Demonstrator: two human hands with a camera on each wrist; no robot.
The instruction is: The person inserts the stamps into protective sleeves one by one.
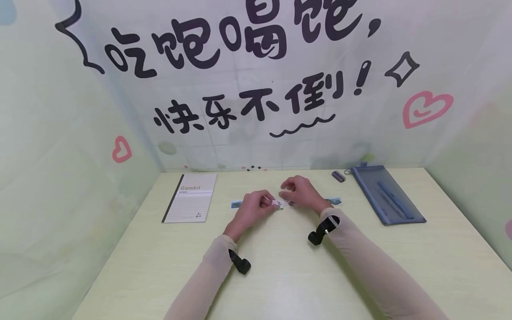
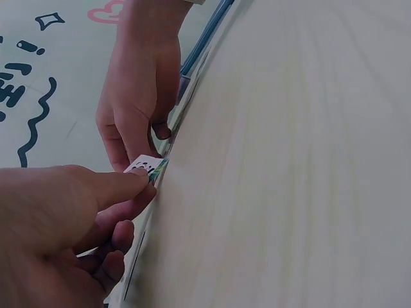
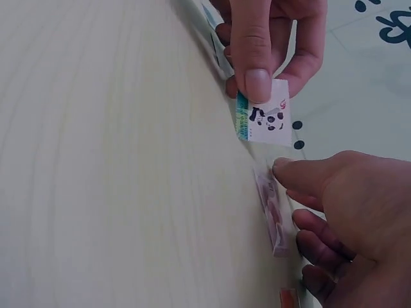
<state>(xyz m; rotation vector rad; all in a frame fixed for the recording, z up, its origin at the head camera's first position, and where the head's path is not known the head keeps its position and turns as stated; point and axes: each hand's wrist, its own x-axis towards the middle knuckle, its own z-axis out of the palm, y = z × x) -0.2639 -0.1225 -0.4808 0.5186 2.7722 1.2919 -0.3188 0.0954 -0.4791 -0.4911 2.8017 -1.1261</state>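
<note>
My left hand (image 1: 254,208) pinches a small stamp-like paper piece with a panda picture (image 3: 272,122) between thumb and fingers. The piece is white with a green strip along one side and stands tilted off the tabletop. Beside it, my right hand (image 1: 302,193) hovers with fingers loosely bent, and I see nothing held in it. Under its thumb, in the right wrist view, a pinkish paper piece (image 3: 272,215) lies on the table. A blue paper piece (image 1: 236,204) lies left of my left hand, and another bluish one (image 1: 334,201) lies by my right wrist.
A Gambit notebook (image 1: 190,198) lies at the left of the table. On the right are a dark small block (image 1: 338,176) and a blue mesh zip pouch (image 1: 370,186) with pen-like items inside. A printed backdrop (image 1: 248,151) borders the table's far edge.
</note>
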